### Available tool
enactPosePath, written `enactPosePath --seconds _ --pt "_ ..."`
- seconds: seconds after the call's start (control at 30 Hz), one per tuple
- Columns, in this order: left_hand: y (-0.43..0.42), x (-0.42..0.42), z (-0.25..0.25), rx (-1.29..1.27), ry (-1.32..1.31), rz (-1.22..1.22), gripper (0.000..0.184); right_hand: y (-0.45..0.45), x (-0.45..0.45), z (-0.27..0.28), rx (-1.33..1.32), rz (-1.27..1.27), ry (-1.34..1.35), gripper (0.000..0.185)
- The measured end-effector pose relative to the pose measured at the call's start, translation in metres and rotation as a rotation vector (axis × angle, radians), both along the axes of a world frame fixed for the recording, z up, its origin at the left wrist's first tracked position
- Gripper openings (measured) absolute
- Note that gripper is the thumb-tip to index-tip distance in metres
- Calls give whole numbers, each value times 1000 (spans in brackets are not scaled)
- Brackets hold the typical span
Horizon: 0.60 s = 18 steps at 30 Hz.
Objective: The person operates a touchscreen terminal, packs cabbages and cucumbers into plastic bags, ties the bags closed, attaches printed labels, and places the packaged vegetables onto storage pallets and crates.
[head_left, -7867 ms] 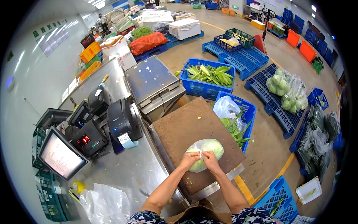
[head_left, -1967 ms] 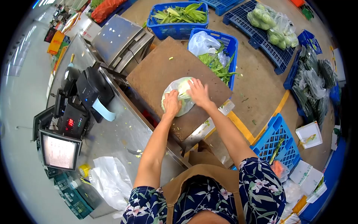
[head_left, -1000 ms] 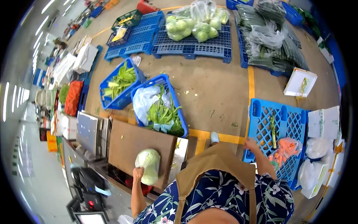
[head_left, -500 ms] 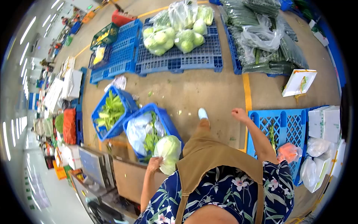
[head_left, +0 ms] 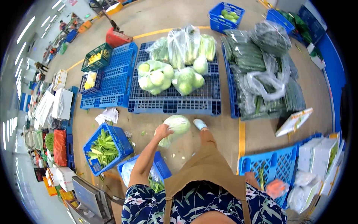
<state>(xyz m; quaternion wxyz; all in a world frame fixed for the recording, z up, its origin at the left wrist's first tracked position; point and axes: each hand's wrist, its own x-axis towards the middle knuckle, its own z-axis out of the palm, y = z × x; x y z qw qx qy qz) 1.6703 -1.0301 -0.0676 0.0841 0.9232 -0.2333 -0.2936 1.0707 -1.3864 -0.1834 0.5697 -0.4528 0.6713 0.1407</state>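
My left hand (head_left: 163,132) is closed on the gathered top of a clear bag that holds a pale green cabbage (head_left: 176,125). The bagged cabbage hangs over the floor, just short of a blue pallet (head_left: 175,106). On that pallet sit several bags of round green vegetables (head_left: 155,77) and a bag of long leafy ones (head_left: 207,47). At my right side my right hand (head_left: 252,179) hangs low over the edge of a light blue pallet (head_left: 274,160); its fingers are hard to make out.
Two blue crates, one with green leaves (head_left: 102,147), stand at the left. Dark bagged vegetables (head_left: 244,56) lie on a pallet at the right. A red pallet jack (head_left: 117,37) stands at the back left. A white foam box (head_left: 294,122) lies at the right.
The bagged cabbage, held in my left hand, has left the brown board and moved forward past the crates. The pallet of bagged vegetables is now nearer. My right hand has dropped back to my side.
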Motion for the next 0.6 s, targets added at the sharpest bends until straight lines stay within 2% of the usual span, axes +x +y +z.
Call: enactPosePath --seconds 0.13,0.23,0.33,0.4,0.43,0.53,0.6 --pt "-102 122 2 -55 -72 -43 40 -31 97 -19 183 -5 -174 5" --pt "-164 215 -12 -98 -188 -76 31 -94 212 -4 191 202 -218 8" --pt "-226 297 2 -112 -316 -62 24 -139 343 56 -62 180 -274 25" --pt "-254 345 -8 -155 -446 -37 18 -173 400 68 -118 195 -388 26" --pt "-265 360 -10 -175 -511 -21 16 -187 423 72 -145 205 -445 27" --pt "-281 377 0 -499 -619 196 13 -208 474 77 -143 224 -450 28" --pt "-277 361 1 -582 -349 257 14 -209 491 62 -86 289 -368 28"
